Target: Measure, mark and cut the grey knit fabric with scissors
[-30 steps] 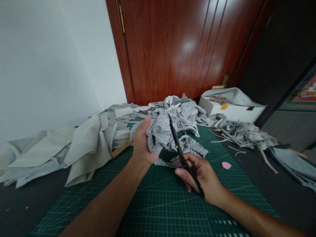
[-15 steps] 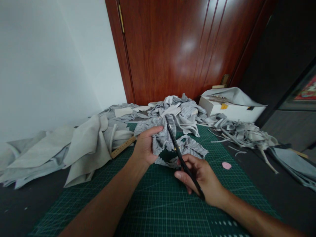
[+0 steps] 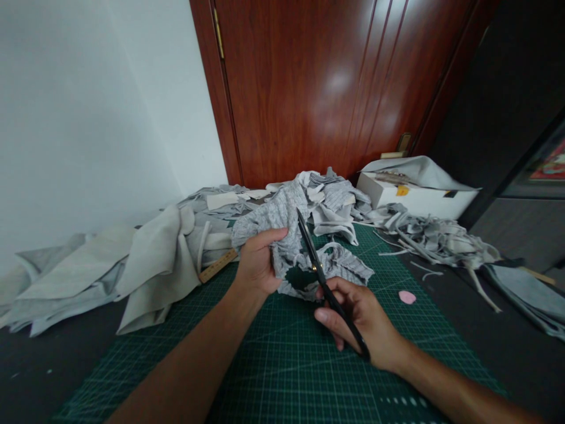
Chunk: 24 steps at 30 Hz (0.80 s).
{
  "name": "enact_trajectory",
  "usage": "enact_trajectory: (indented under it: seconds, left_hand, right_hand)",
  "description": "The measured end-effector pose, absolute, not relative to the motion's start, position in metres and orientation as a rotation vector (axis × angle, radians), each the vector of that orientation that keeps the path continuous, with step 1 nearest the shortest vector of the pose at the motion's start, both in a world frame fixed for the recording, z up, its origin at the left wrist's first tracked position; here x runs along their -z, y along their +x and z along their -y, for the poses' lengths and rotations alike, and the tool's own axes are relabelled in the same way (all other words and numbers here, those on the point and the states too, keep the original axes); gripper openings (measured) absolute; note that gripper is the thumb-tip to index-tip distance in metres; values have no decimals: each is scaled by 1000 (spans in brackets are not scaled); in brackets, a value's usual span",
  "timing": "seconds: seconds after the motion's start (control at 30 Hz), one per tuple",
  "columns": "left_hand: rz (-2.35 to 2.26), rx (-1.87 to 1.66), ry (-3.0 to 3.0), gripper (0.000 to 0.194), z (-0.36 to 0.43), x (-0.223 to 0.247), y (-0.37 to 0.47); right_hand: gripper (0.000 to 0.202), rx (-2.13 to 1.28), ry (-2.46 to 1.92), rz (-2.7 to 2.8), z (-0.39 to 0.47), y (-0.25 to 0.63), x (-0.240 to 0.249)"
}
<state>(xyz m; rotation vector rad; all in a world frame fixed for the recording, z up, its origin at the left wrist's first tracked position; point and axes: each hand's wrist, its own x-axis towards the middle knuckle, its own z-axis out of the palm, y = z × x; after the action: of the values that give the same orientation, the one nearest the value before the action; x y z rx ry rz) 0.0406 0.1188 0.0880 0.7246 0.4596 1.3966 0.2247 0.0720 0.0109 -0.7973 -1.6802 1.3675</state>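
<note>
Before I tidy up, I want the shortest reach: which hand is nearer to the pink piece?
Your right hand, holding scissors, left of the pink piece. Your left hand, holding grey fabric, is farther left.

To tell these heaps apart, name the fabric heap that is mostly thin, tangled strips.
The right-hand heap, just in front of the white box: narrow strips tangled together, whereas the left heap and the heap before the door show broader pieces.
</note>
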Motion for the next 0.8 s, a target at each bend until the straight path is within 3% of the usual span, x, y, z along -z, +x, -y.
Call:
enact_trajectory:
  seconds: [0.43,0.8]
  left_hand:
    - [-591,-1747,845,66,-110,-84,58]
    - [-680,-1706,889,55,-105,-77,64]
  right_hand:
    - [42,-1399,-601,1695,-72,228,-11]
    - [44,-1404,-571,1676,-74,228,-9]
